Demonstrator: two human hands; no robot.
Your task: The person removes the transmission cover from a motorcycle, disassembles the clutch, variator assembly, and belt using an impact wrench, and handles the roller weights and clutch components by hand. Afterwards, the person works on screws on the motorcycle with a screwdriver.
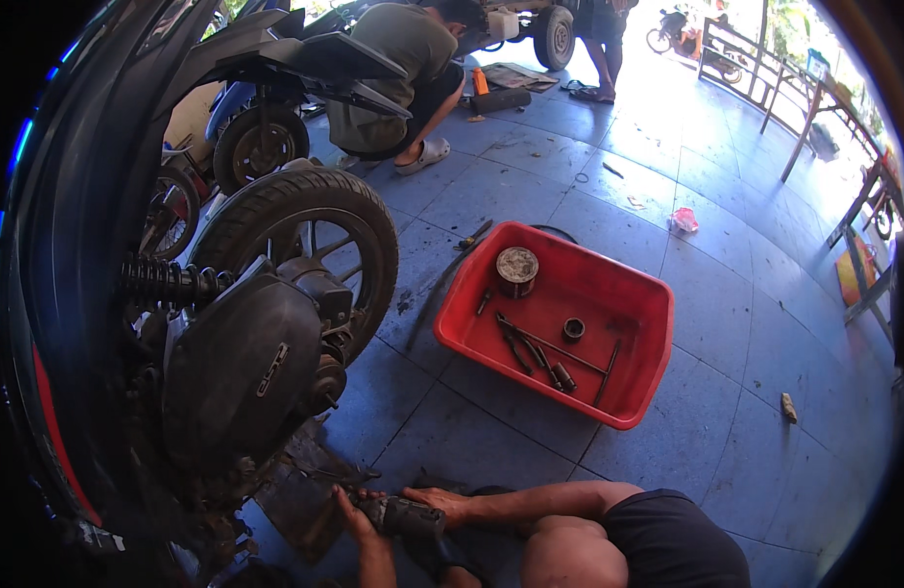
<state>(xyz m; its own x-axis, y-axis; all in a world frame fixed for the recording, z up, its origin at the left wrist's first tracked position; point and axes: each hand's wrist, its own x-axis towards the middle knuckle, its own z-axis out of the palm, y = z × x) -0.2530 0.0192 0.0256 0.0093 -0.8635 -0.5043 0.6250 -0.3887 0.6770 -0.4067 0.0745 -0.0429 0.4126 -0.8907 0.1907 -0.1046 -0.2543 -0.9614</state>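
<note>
A dark, gun-shaped impact wrench (411, 517) lies between my two hands at the lower edge, its nose toward the scooter. My left hand (362, 519) cups the nose end, fingers partly hidden behind it. Against the top of its body, my right hand (440, 503) grips from the far side, with the forearm stretching off to the right. Close by on the left stands the scooter's black engine and belt-drive cover (238, 377), beside the rear wheel (359, 245). Beneath my left hand lies a dirty, dark sheet (310, 524) on the floor.
Ahead, a red plastic tub (623, 407) holds a round tin (517, 267), a ring-shaped part (573, 329), a T-handle wrench (604, 370) and other tools. A co-worker (398, 59) crouches behind the wheel. Another person (604, 49) stands farther back. A wooden bench (814, 113) lines the right.
</note>
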